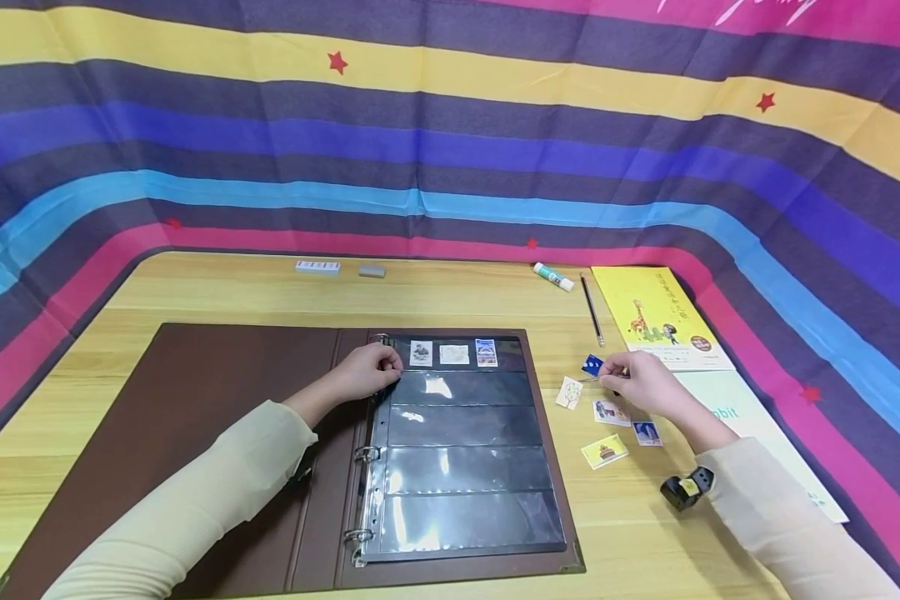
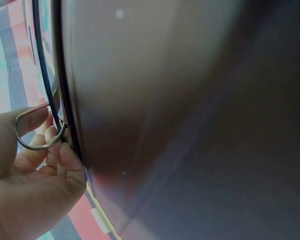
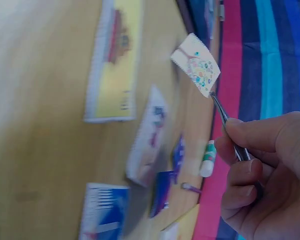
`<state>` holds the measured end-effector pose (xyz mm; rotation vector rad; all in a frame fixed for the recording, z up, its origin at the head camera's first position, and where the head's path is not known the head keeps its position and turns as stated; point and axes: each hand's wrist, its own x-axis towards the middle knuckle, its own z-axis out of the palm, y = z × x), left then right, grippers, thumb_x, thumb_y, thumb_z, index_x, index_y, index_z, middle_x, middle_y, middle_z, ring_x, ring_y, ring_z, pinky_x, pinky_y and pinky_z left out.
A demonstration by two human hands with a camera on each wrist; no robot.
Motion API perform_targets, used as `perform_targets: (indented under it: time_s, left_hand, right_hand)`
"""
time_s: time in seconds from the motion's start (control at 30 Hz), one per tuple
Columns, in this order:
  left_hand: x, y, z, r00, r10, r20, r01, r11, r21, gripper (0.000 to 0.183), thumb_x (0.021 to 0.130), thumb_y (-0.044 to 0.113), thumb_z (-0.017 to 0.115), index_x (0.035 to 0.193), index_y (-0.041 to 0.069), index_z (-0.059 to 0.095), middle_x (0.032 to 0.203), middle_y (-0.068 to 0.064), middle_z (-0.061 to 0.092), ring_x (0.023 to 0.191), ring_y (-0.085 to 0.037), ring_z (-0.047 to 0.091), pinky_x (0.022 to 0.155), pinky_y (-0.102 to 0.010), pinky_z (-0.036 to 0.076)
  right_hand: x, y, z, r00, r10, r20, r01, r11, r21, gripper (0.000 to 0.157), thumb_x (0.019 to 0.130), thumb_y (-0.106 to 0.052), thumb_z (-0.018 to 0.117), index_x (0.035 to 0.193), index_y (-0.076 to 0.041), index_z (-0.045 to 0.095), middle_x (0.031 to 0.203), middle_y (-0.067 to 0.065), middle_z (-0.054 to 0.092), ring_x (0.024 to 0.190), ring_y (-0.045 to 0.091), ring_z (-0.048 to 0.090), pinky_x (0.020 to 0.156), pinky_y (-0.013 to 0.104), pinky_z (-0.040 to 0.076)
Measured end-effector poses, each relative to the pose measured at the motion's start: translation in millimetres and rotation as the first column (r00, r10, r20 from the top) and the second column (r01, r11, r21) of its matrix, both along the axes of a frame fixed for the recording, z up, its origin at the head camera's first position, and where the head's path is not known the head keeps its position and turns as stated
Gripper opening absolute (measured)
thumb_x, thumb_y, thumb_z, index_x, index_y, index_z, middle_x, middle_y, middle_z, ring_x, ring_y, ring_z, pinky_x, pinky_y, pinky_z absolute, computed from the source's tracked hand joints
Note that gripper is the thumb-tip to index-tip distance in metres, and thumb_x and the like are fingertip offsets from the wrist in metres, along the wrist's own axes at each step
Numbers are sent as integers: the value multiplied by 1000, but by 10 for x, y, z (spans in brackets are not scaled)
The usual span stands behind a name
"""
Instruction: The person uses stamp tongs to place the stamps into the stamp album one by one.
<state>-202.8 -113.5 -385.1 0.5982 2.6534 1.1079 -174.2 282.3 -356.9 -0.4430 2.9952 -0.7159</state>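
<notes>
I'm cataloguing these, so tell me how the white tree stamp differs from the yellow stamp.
The tweezers in the right hand hold the white tree stamp by a corner; the yellow stamp lies on the table. The white tree stamp shows a multicoloured tree; the yellow stamp has a brownish picture on yellow, bordered in white. Both are rectangular and off the album page.

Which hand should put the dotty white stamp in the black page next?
Probably the right hand: it holds tweezers whose tips meet the white stamp. The left hand is at the ring-side edge of the black page, so it seems better for steadying.
</notes>
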Motion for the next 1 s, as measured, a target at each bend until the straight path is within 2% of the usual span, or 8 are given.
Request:
perform_targets:
  time_s: [0.43,0.67,0.77,1.0]
  left_hand:
    - [6,-6,0,1000,-2,10,2,1000,6,3,77,8,53,75,5,54,70,-2,45,61,-14,42,58,-27,36]
    - [11,-14,3,1000,1,1,-1,1000,-5,3,77,8,53,75,6,54,69,-2,45,61,-14,42,58,-27,36]
    - [6,-18,-2,1000,8,6,-8,1000,-6,3,77,8,53,75,6,54,69,-2,45,61,-14,43,58,-28,36]
    - [-18,-10,-31,998,-13,-65,11,999,-34,3,76,7,53,73,7,54,67,-1,44,63,-14,41,60,-28,34]
  right_hand:
    - [-80,5,74,1000,-17,-24,17,1000,-20,5,76,-10,57,73,-6,58,66,0,53,55,13,43,48,27,36]
    - [-120,-19,213,1000,-27,-3,27,997,-70,10,79,-13,54,77,-4,59,68,5,53,58,17,43,49,28,37]
    - [-163,-106,296,1000,-11,10,12,997,-82,11,80,-15,54,78,-6,58,69,6,53,59,17,43,51,29,37]
    - [-324,-533,435,995,98,4,-97,989,-111,8,80,-15,54,75,-10,58,70,3,54,56,15,42,51,29,36]
